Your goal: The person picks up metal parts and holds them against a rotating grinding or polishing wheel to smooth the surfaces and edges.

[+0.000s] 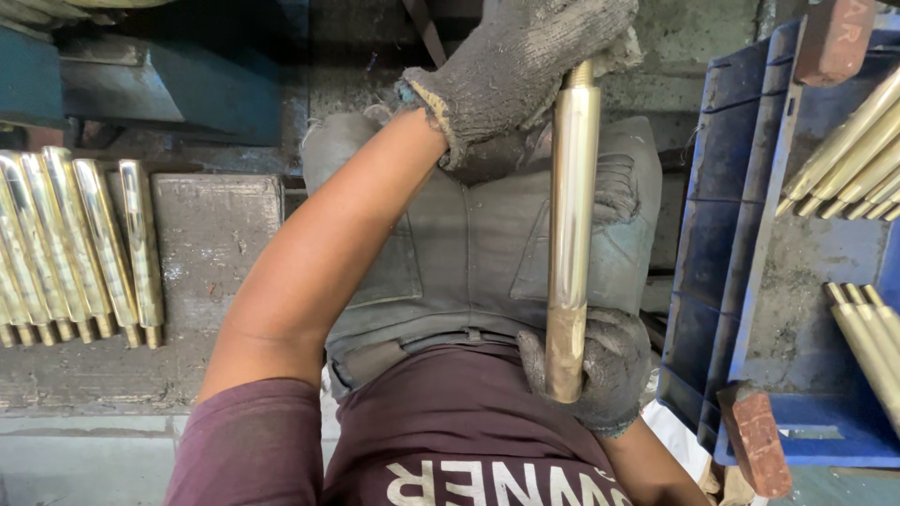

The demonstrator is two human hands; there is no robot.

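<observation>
Between the two gloved hands, held lengthwise over the person's lap, runs a long brass tube [573,225]. Its middle stretch is bright and mirror-polished, throwing back streaks of light, while the near end is duller and more matte; the far end narrows to a short stepped tip that pokes out beyond the glove. The left hand [520,70], in a worn grey knit glove with a frayed cuff, is closed around the far end. The right hand [600,370], gloved the same way, wraps the near end close to the waist, fingers curled behind the tube.

Slipping looks to me the main risk: the polished surface offers little bite to loose, ragged knit, and the grip sits only at the two ends, so a slackened hand could let the tube tip and drop onto the lap or the floor, denting or scuffing the finish. Grit on the gloves might also mark the shine. The frayed cuff could perhaps snag on the stepped tip, though that spot is partly hidden.

Left of the hands, a row of similar polished tubes [84,244] lies side by side on a grimy tabletop [216,225]. Right of them, a blue plastic crate [741,234] holds more brass tubes [848,155], with a red brick [755,440] at its near corner.
</observation>
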